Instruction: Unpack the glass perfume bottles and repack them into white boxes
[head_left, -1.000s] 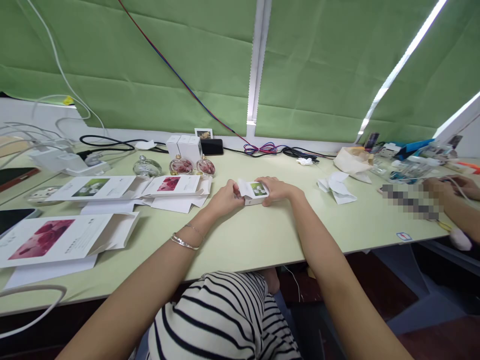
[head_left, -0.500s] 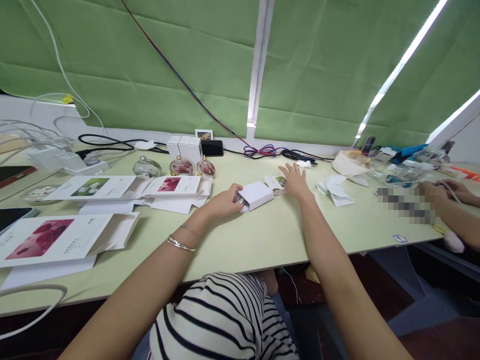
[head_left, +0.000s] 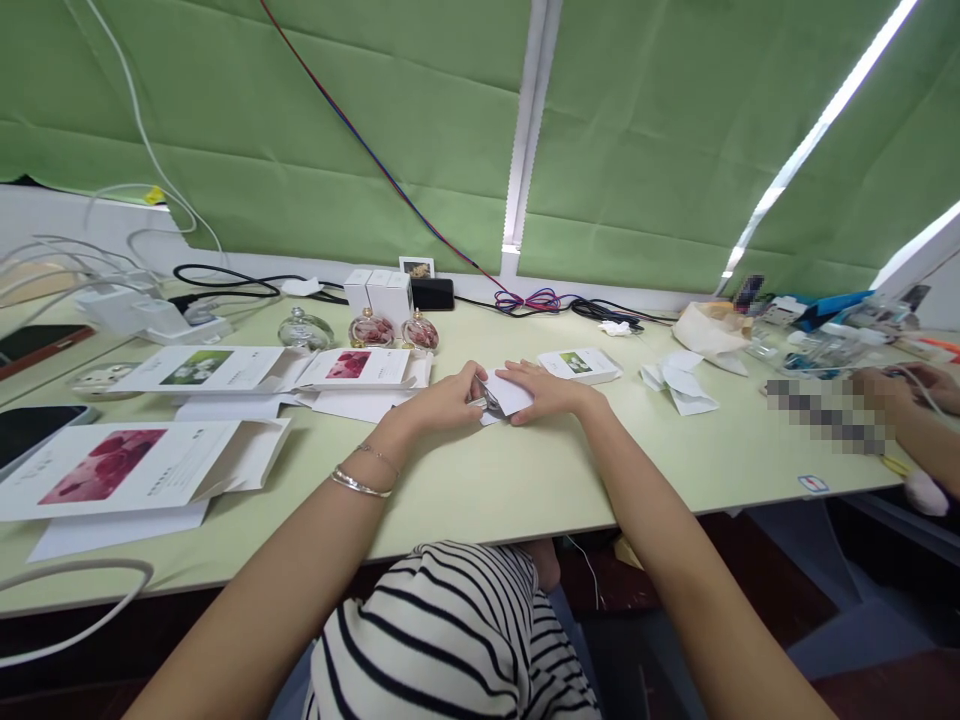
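A small white box [head_left: 510, 394] lies on the table in front of me, its open end toward my left hand. My left hand [head_left: 450, 398] is closed at that end, on a shiny glass bottle [head_left: 492, 401] that shows only in part; fingers and the box hide most of it. Draped over the box from the right, my right hand [head_left: 541, 388] grips it, thumb on the near side and fingers on the far side. Just beyond this hand rests a flat white box with a green flower picture [head_left: 577, 364].
Open printed cartons [head_left: 120, 465] cover the left side. Round glass bottles [head_left: 371, 328] and small white boxes [head_left: 382, 292] stand behind. Crumpled paper [head_left: 681, 382] lies to the right. Cables [head_left: 532, 300] run along the back. Another person's hands [head_left: 900, 390] are at the far right.
My right hand has moved left, from the flat printed box onto the small white box, and now grips it. My left hand stays at the box's open end.
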